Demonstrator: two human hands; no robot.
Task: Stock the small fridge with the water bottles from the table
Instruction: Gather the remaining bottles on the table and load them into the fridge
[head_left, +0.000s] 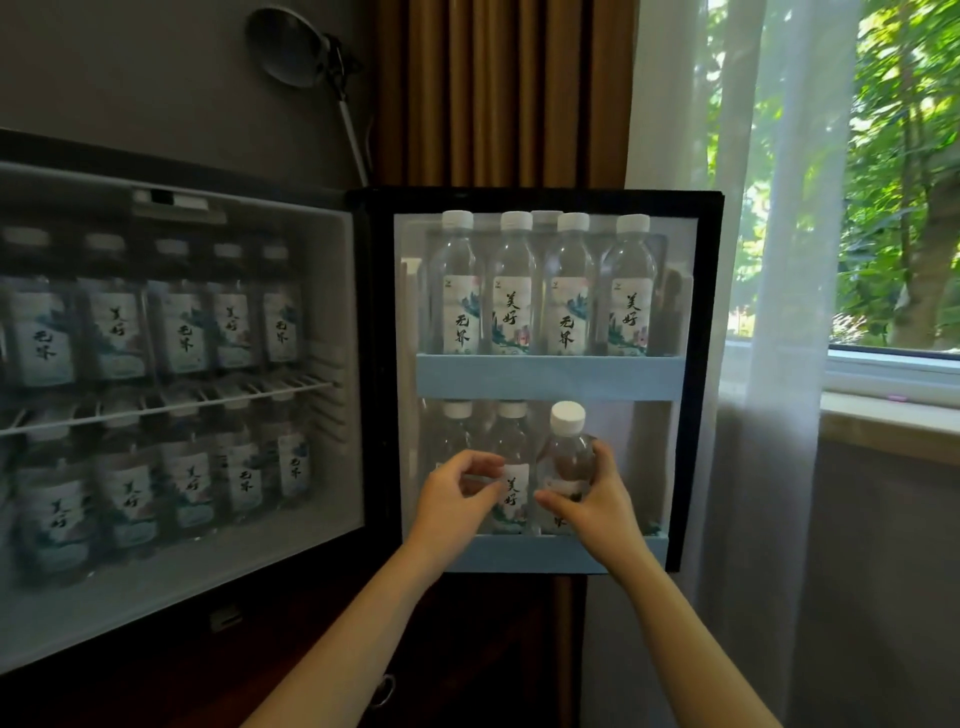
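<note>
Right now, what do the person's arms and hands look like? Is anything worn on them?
The left hand and right hand wear no gloves, rings or watch. No sleeves show; both are bare to the picture's edge.

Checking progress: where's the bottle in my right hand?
Head view: the bottle is in the door's lower shelf, right of two upright bottles, held by the right hand.

Rows of water bottles (514, 291) on 2 blue door shelves (545, 376)
</note>
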